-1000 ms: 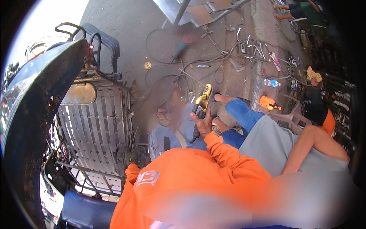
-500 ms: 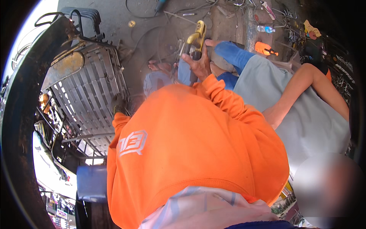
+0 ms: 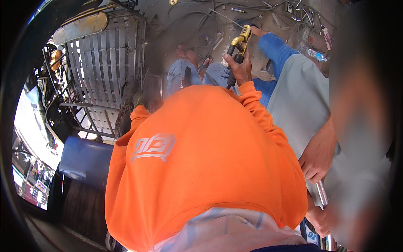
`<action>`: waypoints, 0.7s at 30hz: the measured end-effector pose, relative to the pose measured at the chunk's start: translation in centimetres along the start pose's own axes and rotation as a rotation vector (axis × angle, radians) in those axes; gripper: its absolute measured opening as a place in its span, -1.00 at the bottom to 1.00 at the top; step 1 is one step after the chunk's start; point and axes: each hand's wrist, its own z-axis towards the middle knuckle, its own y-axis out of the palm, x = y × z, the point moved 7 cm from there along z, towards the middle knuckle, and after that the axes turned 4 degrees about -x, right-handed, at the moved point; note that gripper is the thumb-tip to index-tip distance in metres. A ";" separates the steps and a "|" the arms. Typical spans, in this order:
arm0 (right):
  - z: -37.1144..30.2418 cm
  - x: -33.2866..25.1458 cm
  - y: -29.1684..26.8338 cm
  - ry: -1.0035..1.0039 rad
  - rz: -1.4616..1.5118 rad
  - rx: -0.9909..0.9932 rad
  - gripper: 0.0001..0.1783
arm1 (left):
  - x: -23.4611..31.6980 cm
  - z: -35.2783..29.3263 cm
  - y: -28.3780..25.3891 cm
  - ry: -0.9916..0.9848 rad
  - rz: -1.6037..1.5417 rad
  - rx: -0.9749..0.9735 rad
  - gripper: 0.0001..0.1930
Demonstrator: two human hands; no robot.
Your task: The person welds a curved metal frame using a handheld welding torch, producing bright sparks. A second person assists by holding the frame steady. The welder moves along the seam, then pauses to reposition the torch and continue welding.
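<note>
Cushion (image 3: 86, 161): at the far left, blue, with a smooth cover.
Slatted frame (image 3: 103, 63): above the cushion, made of grey strips.
Left hand (image 3: 140, 102): at the end of the orange sleeve (image 3: 138, 114), near the slatted frame; it seems gloved, but I cannot tell how far it is open, or whether it holds something.
Thin rod (image 3: 226, 18): goes out from the tip of the electrode holder toward the upper left; probably light and stiff, and it could bend if pressed from the side.
Electrode holder (image 3: 243, 47): raised in front of the body, right of the middle, with a yellow head and a dark handle; I judge it rigid and rather heavy at the head, so the dark handle is the proper place to take hold.
Right hand (image 3: 241, 70): closed around this dark handle, the thumb on its left side.
Bottle (image 3: 317, 55): clear plastic, on the floor, beside the co-worker's grey shirt (image 3: 298, 92).
Co-worker's hand (image 3: 319, 153): at the right, bent around a shiny tube (image 3: 322, 193).
</note>
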 end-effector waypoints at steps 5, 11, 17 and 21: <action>-0.9 -0.1 -2.6 -0.109 -0.181 -0.044 0.13 | 5.5 -2.8 2.1 0.010 0.080 -0.054 -0.50; -3.1 -3.5 -3.7 -0.328 -0.224 -0.205 0.18 | 10.1 -1.6 3.9 0.185 0.298 -0.070 -0.49; -5.5 -7.4 -5.1 -0.366 -0.608 -0.334 0.31 | 9.4 -2.4 5.8 -0.325 -0.373 -0.167 -0.44; -7.1 -7.9 -4.7 -0.346 -0.803 -0.413 0.34 | 10.5 -2.9 7.2 -0.331 -0.511 -0.181 -0.54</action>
